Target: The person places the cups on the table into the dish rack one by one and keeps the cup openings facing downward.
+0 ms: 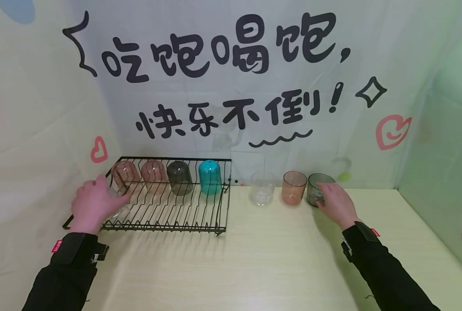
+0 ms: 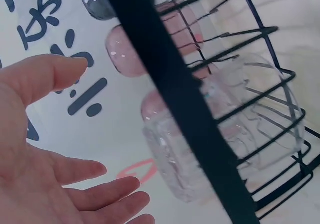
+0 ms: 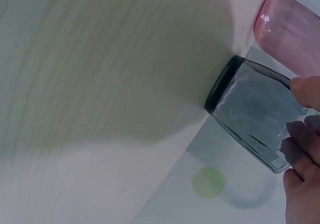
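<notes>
My left hand (image 1: 92, 203) is at the left end of a black wire rack (image 1: 168, 226), beside a clear glass (image 2: 180, 159) that sits upside down there. In the left wrist view its fingers are spread, with a gap between them and the glass. On the table to the right, my right hand (image 1: 337, 205) holds a grey tinted glass (image 3: 250, 104) near its rim, thumb on one side and fingers on the other. That glass stands upright, its base at the tabletop. A pink-orange glass (image 1: 294, 190) stands just left of it.
Along the rack's back row are two pink glasses (image 1: 125, 172), a dark grey glass (image 1: 179, 177) and a blue glass (image 1: 210, 177), all upside down. Another clear glass (image 1: 262, 192) stands on the table right of the rack. A printed cloth (image 1: 199, 95) hangs behind.
</notes>
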Demonstrator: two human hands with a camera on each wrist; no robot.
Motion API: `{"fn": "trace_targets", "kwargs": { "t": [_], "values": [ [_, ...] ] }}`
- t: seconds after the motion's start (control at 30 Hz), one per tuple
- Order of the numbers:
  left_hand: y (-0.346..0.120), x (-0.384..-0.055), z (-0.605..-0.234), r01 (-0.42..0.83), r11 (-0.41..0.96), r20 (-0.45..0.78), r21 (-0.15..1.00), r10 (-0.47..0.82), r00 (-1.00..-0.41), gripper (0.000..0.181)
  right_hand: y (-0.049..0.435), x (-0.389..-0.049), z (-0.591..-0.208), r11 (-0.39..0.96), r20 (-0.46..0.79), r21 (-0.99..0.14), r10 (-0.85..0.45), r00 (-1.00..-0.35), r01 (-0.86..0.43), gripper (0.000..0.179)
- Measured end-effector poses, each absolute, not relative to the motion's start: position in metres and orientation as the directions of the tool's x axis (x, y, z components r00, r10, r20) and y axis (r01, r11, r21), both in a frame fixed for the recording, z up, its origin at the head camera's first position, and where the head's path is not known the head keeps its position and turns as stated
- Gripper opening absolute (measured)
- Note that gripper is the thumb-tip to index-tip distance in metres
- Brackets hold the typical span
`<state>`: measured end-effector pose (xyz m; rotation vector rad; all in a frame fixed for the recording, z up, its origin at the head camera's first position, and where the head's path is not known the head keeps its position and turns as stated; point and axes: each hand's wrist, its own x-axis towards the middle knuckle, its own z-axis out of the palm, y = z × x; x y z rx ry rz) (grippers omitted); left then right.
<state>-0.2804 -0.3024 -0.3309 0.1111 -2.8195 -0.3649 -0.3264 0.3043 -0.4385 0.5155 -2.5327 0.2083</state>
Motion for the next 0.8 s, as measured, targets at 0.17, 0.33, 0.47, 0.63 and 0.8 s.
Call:
{"fn": "trace_targets", "kwargs": {
  "t": [0.17,0.33,0.47,0.63,0.8],
  "values": [
    [-0.295,-0.28,-0.327,-0.015,0.968,0.3,0.251,-0.092,-0.949,0.088,0.305,-0.328,-0.442,0.918,0.548,-0.031,-0.316,-0.774,-0.396,0.054],
    [-0.288,-0.277,-0.325,0.041,0.967,0.356,0.252,-0.053,-0.933,0.074,0.305,-0.329,-0.444,0.918,0.558,-0.016,-0.321,-0.765,-0.397,0.051],
    [-0.28,-0.276,-0.324,0.088,0.965,0.406,0.247,-0.021,-0.913,0.062,0.305,-0.331,-0.444,0.915,0.573,-0.011,-0.324,-0.753,-0.402,0.045],
    [-0.271,-0.278,-0.325,0.119,0.968,0.419,0.222,0.015,-0.908,0.065,0.306,-0.334,-0.444,0.92,0.59,0.005,-0.318,-0.742,-0.391,0.036],
    [-0.265,-0.278,-0.327,0.122,0.974,0.41,0.191,0.034,-0.911,0.076,0.305,-0.336,-0.444,0.928,0.607,0.008,-0.301,-0.736,-0.373,0.027]
  ]
}}
